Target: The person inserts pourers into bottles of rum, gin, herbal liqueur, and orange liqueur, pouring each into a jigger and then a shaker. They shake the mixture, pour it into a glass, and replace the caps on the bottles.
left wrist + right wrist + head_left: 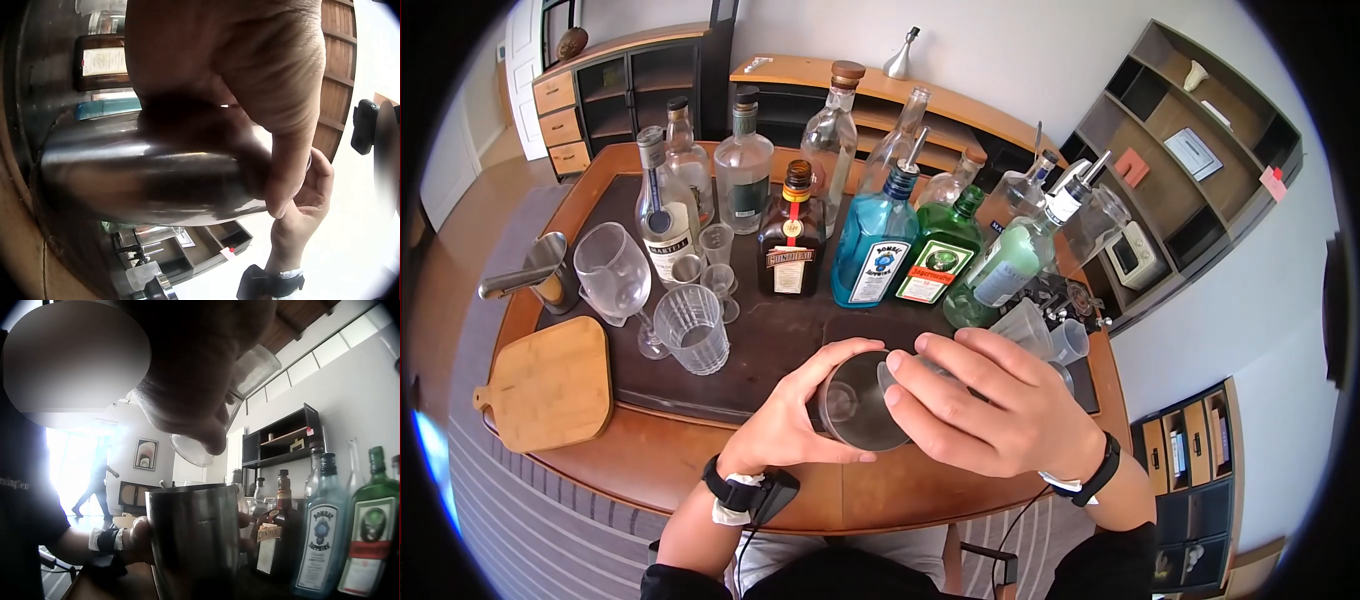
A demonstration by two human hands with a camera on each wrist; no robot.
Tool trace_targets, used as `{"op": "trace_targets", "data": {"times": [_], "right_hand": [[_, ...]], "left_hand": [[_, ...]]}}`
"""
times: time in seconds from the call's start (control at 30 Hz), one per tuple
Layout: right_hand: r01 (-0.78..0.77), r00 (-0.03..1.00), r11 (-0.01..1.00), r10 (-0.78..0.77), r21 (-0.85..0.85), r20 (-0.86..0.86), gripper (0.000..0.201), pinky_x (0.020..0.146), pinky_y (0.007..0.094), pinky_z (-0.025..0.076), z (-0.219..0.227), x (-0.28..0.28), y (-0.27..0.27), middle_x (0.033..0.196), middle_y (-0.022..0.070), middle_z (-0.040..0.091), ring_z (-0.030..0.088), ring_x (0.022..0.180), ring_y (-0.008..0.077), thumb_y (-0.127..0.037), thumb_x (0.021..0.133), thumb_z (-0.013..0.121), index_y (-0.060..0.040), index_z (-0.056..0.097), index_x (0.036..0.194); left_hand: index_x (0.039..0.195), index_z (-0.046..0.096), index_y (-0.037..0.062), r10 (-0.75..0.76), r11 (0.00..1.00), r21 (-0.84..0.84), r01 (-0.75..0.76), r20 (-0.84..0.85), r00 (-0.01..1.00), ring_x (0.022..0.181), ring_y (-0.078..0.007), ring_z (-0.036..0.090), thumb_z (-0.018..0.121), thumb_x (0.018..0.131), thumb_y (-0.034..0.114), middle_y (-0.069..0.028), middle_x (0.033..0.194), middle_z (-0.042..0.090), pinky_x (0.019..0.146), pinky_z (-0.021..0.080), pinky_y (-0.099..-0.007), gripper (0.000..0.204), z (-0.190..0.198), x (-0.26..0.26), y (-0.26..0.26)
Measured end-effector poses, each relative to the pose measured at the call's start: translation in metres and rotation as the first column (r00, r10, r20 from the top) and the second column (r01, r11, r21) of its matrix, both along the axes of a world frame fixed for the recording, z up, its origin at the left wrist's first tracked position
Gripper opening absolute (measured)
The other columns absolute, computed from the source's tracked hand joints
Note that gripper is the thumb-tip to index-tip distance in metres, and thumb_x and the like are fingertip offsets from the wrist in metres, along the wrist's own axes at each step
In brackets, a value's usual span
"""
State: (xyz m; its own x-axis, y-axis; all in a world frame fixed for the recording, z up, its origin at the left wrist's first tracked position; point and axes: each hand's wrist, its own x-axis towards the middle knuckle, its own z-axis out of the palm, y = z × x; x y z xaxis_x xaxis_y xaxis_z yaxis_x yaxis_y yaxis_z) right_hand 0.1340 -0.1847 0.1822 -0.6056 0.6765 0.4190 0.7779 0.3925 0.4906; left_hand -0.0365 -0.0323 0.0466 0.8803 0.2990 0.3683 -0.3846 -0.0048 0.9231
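Observation:
My left hand grips a metal tin, fingers and thumb around its side. In the left wrist view the tin shines beneath that hand. My right hand is at the tin's mouth, its curled fingers pinching a small clear glass, mostly hidden. In the right wrist view a clear round edge of glass hangs above the upright tin, and a wider clear part shows beyond the right hand. Whether the glass holds liquid, I cannot tell.
Behind the hands stand a blue bottle, a green bottle, a dark brown bottle and several others. At left are a ribbed tumbler, a wine glass and a wooden board. Clear cups stand at right.

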Motion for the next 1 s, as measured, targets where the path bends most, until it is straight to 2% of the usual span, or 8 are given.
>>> {"op": "trace_targets", "data": {"times": [0.33, 0.47, 0.73, 0.8, 0.83, 0.87, 0.93, 1.0], "right_hand": [[-0.026, 0.999, 0.998, 0.028, -0.05, 0.039, 0.024, 0.1, 0.04, 0.052, 0.001, -0.002, 0.005, 0.12, 0.0072, 0.066, 0.065, 0.114, 0.0246, -0.019, 0.094, 0.063, -0.0095, 0.064, 0.116], [0.007, 1.0, 0.999, -0.007, -0.049, 0.001, 0.024, 0.101, 0.0366, 0.052, 0.01, -0.003, 0.004, 0.123, 0.0038, 0.07, 0.068, 0.114, 0.0217, -0.015, 0.094, 0.066, -0.0137, 0.066, 0.118], [-0.03, 0.996, 0.994, 0.021, -0.106, -0.083, 0.028, 0.106, 0.0416, 0.05, 0.002, 0.0, 0.009, 0.122, 0.0093, 0.066, 0.065, 0.115, 0.0256, -0.015, 0.09, 0.064, -0.0072, 0.064, 0.118], [-0.037, 0.988, 0.991, 0.017, -0.126, -0.157, 0.03, 0.106, 0.0421, 0.049, 0.002, 0.003, 0.01, 0.124, 0.0104, 0.065, 0.065, 0.115, 0.0264, -0.014, 0.091, 0.063, -0.0061, 0.064, 0.12], [-0.074, 0.948, 0.982, 0.015, -0.173, -0.318, 0.037, 0.107, 0.0433, 0.049, 0.001, 0.01, 0.009, 0.128, 0.0129, 0.063, 0.064, 0.117, 0.0283, -0.015, 0.092, 0.062, -0.0032, 0.061, 0.127], [-0.14, 0.827, 0.958, -0.026, -0.25, -0.562, 0.047, 0.107, 0.0429, 0.049, -0.007, 0.017, 0.01, 0.133, 0.015, 0.062, 0.065, 0.12, 0.0282, -0.008, 0.092, 0.066, -0.0006, 0.055, 0.137], [-0.155, 0.429, 0.952, -0.177, -0.265, -0.886, 0.06, 0.105, 0.0407, 0.05, -0.016, 0.01, -0.003, 0.136, 0.0159, 0.061, 0.065, 0.122, 0.0268, 0.0, 0.091, 0.07, 0.0009, 0.046, 0.146], [-0.146, 0.164, 0.986, -0.059, -0.083, -0.985, 0.067, 0.106, 0.0387, 0.05, -0.042, 0.019, 0.002, 0.135, 0.0151, 0.06, 0.064, 0.124, 0.0254, 0.004, 0.091, 0.07, -0.0015, 0.04, 0.151]], "left_hand": [[0.151, 0.046, 0.0025, 0.068, 0.993, 0.095, -0.067, -0.006, 0.998, 0.14, -0.0229, 0.046, 0.097, 0.06, 0.007, -0.0112, 0.149, 0.05, 0.118, 0.033, -0.0368, 0.104, 0.002, -0.001, 0.002], [0.152, 0.045, 0.0026, 0.039, 0.999, -0.032, -0.041, -0.049, 0.998, 0.14, -0.0228, 0.046, 0.097, 0.06, 0.007, -0.0111, 0.149, 0.05, 0.118, 0.033, -0.0365, 0.105, -0.001, -0.001, 0.0], [0.151, 0.045, 0.0029, 0.025, 0.992, -0.127, -0.029, -0.033, 0.999, 0.138, -0.0201, 0.046, 0.095, 0.062, 0.003, -0.0097, 0.146, 0.051, 0.117, 0.034, -0.0353, 0.102, 0.003, 0.001, -0.004], [0.153, 0.043, 0.0041, 0.08, 0.997, -0.007, -0.08, -0.039, 0.996, 0.136, -0.0181, 0.047, 0.094, 0.063, 0.0, -0.0073, 0.145, 0.051, 0.116, 0.036, -0.0343, 0.104, 0.001, 0.001, -0.001], [0.153, 0.042, 0.0043, 0.082, 0.996, -0.033, -0.083, -0.032, 0.996, 0.136, -0.0179, 0.047, 0.094, 0.063, 0.0, -0.0071, 0.145, 0.05, 0.115, 0.037, -0.034, 0.104, 0.002, 0.0, -0.002], [0.153, 0.042, 0.0045, 0.084, 0.995, -0.056, -0.085, -0.023, 0.996, 0.136, -0.0177, 0.047, 0.095, 0.063, 0.001, -0.0068, 0.146, 0.05, 0.115, 0.037, -0.0338, 0.104, 0.003, 0.001, -0.004], [0.153, 0.042, 0.0045, 0.111, 0.993, -0.037, -0.112, -0.012, 0.994, 0.137, -0.0181, 0.047, 0.095, 0.065, 0.002, -0.0069, 0.147, 0.049, 0.116, 0.038, -0.0349, 0.104, -0.004, 0.004, -0.002], [0.153, 0.041, 0.005, 0.159, 0.987, 0.025, -0.158, -0.032, 0.987, 0.136, -0.0189, 0.048, 0.095, 0.065, 0.003, -0.0075, 0.148, 0.049, 0.116, 0.039, -0.036, 0.103, -0.006, 0.004, 0.0]]}}
